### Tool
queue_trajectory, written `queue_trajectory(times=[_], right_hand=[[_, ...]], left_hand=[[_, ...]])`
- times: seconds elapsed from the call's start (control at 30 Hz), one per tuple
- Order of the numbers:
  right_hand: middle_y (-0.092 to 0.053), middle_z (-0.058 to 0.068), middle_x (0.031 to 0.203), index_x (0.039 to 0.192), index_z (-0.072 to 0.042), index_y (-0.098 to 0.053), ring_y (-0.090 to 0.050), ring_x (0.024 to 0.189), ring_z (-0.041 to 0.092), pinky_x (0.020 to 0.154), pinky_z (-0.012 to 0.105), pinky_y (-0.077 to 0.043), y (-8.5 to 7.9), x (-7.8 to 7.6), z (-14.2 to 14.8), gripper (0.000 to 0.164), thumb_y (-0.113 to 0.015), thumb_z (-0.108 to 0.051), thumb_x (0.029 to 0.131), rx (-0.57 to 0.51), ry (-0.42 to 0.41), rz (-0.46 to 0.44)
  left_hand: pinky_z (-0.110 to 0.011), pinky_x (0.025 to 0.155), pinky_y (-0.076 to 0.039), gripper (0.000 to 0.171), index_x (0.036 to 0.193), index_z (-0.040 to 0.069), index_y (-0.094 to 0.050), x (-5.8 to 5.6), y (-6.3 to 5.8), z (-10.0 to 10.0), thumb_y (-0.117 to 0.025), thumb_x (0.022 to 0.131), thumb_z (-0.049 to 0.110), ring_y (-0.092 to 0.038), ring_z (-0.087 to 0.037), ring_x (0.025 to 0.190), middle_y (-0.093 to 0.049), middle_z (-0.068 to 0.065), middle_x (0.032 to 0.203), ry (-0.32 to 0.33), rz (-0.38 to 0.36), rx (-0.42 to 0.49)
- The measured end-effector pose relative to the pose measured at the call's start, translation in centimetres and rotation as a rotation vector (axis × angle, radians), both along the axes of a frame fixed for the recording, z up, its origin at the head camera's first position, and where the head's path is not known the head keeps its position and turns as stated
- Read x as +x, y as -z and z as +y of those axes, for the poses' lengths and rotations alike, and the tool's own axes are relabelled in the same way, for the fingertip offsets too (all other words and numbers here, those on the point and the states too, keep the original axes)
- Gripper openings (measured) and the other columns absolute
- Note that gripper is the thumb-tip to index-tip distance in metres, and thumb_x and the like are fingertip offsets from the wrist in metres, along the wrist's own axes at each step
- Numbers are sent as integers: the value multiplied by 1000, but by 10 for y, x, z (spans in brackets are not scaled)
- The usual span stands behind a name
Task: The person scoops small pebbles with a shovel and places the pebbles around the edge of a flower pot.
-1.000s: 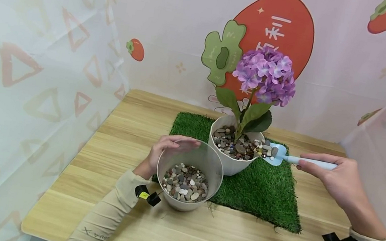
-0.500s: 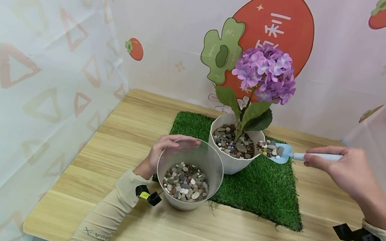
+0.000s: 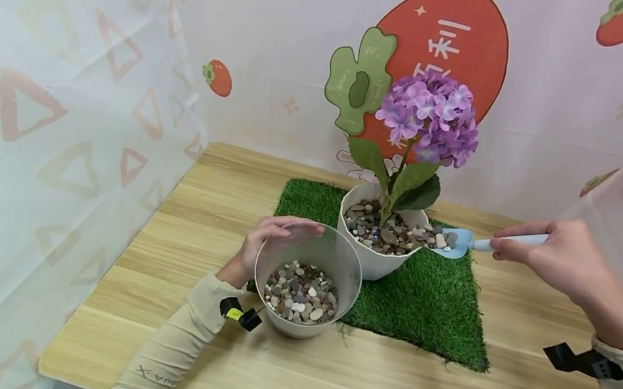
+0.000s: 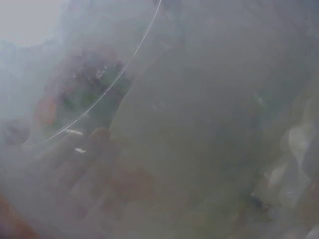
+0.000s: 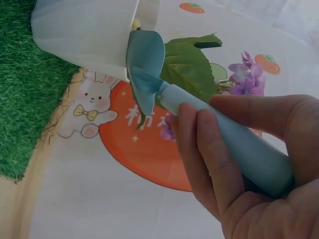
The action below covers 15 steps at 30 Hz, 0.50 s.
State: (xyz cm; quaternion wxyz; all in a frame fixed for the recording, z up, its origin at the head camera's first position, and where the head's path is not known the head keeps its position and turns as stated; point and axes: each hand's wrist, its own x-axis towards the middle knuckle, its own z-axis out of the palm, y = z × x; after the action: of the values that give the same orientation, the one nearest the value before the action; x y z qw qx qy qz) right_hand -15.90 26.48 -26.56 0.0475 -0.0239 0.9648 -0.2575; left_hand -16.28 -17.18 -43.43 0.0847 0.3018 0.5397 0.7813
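Note:
In the head view my right hand grips the handle of a light blue garden trowel, its blade laid against the rim of a white flowerpot. Pebbles lie on the blade at the rim. The right wrist view shows the fingers and thumb round the trowel handle. A purple hydrangea stands upright in the pot among stones. My left hand holds the left and far wall of a clear plastic bucket partly filled with pebbles. The left wrist view is hazy through plastic.
The flowerpot stands on a green artificial grass mat, with the bucket just in front, at the mat's near left edge. A wooden table lies beneath. Printed curtains hang behind and at both sides.
My right hand has moved right and up, raising the trowel's handle end while the blade stays by the pot's rim. Pebbles on the blade have shifted slightly. The left hand and bucket have stayed put.

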Motion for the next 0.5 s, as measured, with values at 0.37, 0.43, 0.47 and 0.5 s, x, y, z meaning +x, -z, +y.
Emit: queue_trajectory(times=[0.37, 0.43, 0.47, 0.5], right_hand=[[-77, -6, 87, 103, -24, -77, -48, 74, 2, 57, 27, -31, -5, -3, -2, 47, -69, -62, 77, 61, -15, -3], [-78, -5, 88, 101, -24, -78, -50, 76, 1, 58, 25, -33, -5, -4, -3, 45, -69, -62, 78, 70, -16, 7], [-78, -4, 88, 100, -24, -78, -51, 76, 1, 57, 25, -34, -5, -4, -4, 44, -69, -61, 78, 73, -17, 15], [-77, -3, 90, 98, -24, -79, -50, 74, 3, 56, 26, -33, -4, -5, -4, 43, -70, -61, 78, 76, -18, 24]], left_hand=[[-53, 117, -31, 51, 131, -20, -42, 0, -2, 0, -23, 91, 3, -44, -47, 132, -45, -39, 135, 3, 3, 7], [-53, 117, -31, 50, 131, -22, -41, 0, -1, 0, -23, 91, 3, -43, -49, 132, -44, -41, 135, 9, 12, 9], [-53, 117, -31, 50, 131, -22, -40, -1, -1, 0, -23, 91, 3, -43, -49, 132, -44, -41, 135, 12, 16, 11], [-53, 117, -31, 50, 131, -23, -40, -1, -1, 0, -24, 91, 3, -44, -49, 131, -44, -41, 135, 13, 19, 12]])
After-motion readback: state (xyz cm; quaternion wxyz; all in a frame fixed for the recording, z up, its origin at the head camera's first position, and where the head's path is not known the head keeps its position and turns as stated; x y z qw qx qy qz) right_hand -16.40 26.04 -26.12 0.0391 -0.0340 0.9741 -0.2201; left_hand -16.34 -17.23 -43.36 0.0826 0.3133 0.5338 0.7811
